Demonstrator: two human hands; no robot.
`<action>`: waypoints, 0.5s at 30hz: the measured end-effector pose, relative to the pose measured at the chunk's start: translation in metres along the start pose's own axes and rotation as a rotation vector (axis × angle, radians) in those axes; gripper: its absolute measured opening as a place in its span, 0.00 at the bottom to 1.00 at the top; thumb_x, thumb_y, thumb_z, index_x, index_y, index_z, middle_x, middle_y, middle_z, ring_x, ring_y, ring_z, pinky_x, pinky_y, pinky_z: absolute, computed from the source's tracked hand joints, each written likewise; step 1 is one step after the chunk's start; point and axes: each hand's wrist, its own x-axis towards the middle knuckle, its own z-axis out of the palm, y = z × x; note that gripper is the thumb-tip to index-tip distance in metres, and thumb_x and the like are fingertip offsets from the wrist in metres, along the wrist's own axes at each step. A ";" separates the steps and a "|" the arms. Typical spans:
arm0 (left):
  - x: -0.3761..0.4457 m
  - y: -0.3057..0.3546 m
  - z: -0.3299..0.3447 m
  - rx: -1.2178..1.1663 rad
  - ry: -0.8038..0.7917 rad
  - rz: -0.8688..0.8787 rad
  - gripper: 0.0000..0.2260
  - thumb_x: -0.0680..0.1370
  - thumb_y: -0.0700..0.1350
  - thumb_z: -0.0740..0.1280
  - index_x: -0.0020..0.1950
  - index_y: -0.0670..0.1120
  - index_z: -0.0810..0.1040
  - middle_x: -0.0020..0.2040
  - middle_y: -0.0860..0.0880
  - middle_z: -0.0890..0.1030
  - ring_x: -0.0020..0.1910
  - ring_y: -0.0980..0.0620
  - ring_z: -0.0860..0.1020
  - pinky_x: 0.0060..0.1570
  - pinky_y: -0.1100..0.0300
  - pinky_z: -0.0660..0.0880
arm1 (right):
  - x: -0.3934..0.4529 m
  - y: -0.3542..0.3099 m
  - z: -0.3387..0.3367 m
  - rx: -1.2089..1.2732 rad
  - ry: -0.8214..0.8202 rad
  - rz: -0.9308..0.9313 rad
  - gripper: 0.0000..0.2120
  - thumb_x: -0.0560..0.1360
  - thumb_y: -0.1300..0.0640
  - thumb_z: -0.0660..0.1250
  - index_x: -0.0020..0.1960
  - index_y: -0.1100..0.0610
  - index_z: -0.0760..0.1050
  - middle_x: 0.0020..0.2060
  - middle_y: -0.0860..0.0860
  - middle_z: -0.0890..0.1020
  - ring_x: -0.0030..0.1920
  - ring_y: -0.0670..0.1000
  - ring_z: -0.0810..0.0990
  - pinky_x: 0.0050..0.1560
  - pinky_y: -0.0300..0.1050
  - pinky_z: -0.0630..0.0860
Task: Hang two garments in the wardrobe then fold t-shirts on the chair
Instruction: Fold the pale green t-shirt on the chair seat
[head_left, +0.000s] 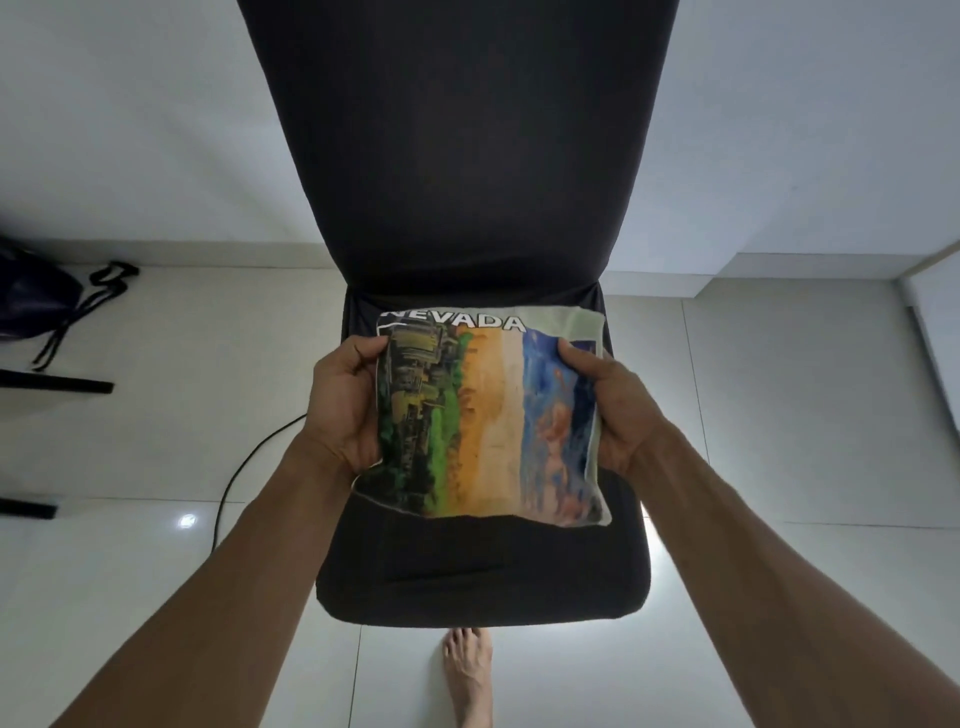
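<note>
Head view, looking down over a dark-covered chair. I saw a folded t-shirt at the centre of the frame, held over the rear half of the chair seat; whether its far edge touched the seat I could not tell from this angle. The shirt was folded into a compact square, pale fabric at its 3 o'clock edge, with a printed panel facing up: dark buildings and green at 9 o'clock, an orange band in the middle, blue at 3 o'clock, and the word "NEVADA" along the 12 o'clock edge.

The left hand gripped the shirt at its 9 o'clock side, thumb on top and fingers curled beneath. The right hand gripped the 3 o'clock side in the same manner, thumb pressed on the blue part of the print. The two hands were apart, the folded shirt between them, both forearms entering from 6 o'clock.

A bare foot stood on the pale tiled floor at 6 o'clock, just in front of the seat. A black cable curved over the tiles at 8 o'clock, and a dark bag with straps lay at 9 o'clock.
</note>
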 end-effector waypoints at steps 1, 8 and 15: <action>0.002 0.003 0.000 -0.005 -0.003 0.007 0.26 0.81 0.50 0.52 0.36 0.44 0.86 0.37 0.46 0.84 0.35 0.48 0.83 0.38 0.58 0.81 | 0.002 -0.008 0.003 -0.004 -0.015 -0.027 0.26 0.80 0.52 0.67 0.71 0.66 0.70 0.53 0.62 0.83 0.45 0.60 0.83 0.49 0.54 0.82; 0.021 -0.016 -0.022 0.053 0.096 -0.017 0.23 0.81 0.51 0.54 0.44 0.43 0.86 0.42 0.42 0.85 0.38 0.45 0.84 0.45 0.53 0.77 | 0.026 -0.011 -0.002 -0.143 0.016 -0.023 0.16 0.82 0.56 0.65 0.68 0.59 0.74 0.50 0.61 0.85 0.42 0.58 0.85 0.43 0.52 0.83; 0.016 -0.097 -0.067 0.354 0.203 -0.417 0.22 0.81 0.57 0.58 0.56 0.43 0.84 0.53 0.39 0.85 0.51 0.41 0.83 0.58 0.45 0.76 | 0.017 0.058 -0.052 -0.490 0.255 0.162 0.12 0.81 0.53 0.67 0.63 0.52 0.72 0.51 0.57 0.86 0.49 0.58 0.87 0.52 0.62 0.83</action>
